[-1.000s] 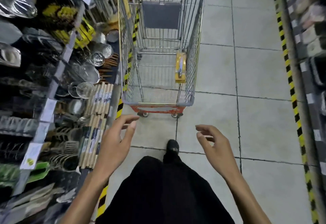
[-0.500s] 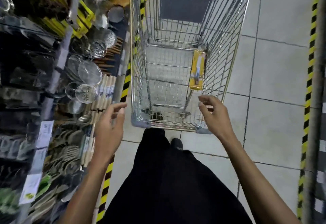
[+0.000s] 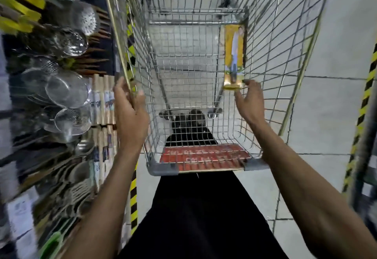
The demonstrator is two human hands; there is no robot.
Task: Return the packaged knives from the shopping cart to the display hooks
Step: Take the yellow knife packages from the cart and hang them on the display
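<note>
The yellow packaged knife (image 3: 234,54) is seen right of centre, leant against the right wall inside the shopping cart (image 3: 275,44). Its print and the white writing on the red handle panel (image 3: 204,156) are too blurred to be read. The cart's left rim is gripped by the left hand (image 3: 130,113). The package's near end is touched by the right hand (image 3: 250,103), but whether it is pinched cannot be told.

Stock on view, by count:

- Shopping cart (image 3: 285,34): one.
- Packaged knife (image 3: 234,54): one, on a yellow card, inside the cart just beyond the right hand (image 3: 250,103).
- Hands: two. The left hand (image 3: 132,113) is at the cart's left rim.
- Round metal strainers (image 3: 67,89): at least five, left of the left hand. Others there are too blurred to count.
- Wood-handled utensils (image 3: 102,99): one packed row just left of the left hand, number unclear.
- Black-and-yellow floor stripes (image 3: 365,103): two, one below the left hand and one well right of the right hand.
- Red handle panel (image 3: 204,156): one, between the forearms.
</note>
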